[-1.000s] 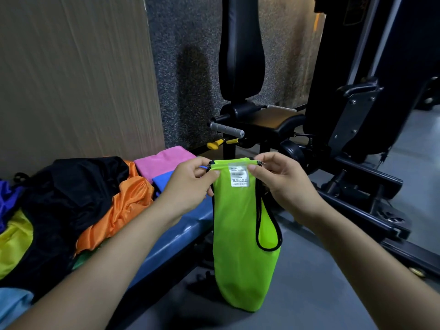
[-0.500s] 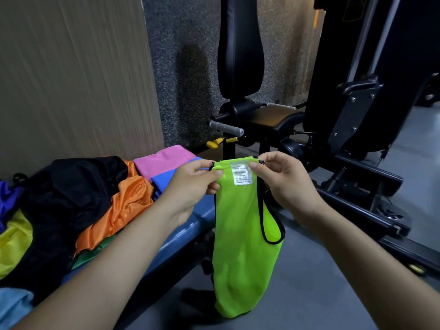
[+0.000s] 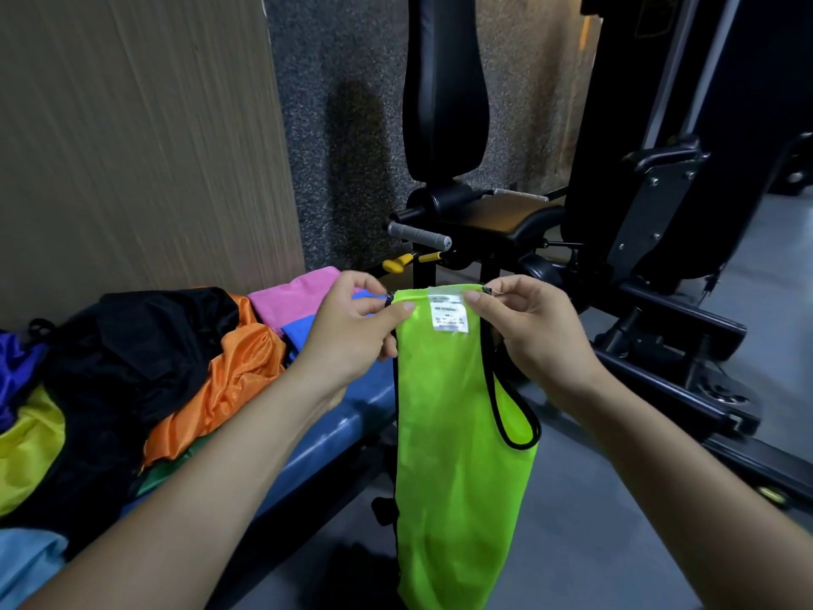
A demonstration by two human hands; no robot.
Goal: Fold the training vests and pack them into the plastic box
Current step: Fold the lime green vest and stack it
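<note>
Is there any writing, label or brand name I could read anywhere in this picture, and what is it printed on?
White care label sewn at the top of the lime green vest, between the left hand and right hand: several printed lines, too small and blurred to read.
Yellowish mark on the black gym machine at the top right: too dark and blurred to read.
No other text visible.

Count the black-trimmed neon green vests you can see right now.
1. The neon green vest hangs over the floor, pinched at its top edge by the left hand and right hand. The pile on the bench may hide more.
</note>
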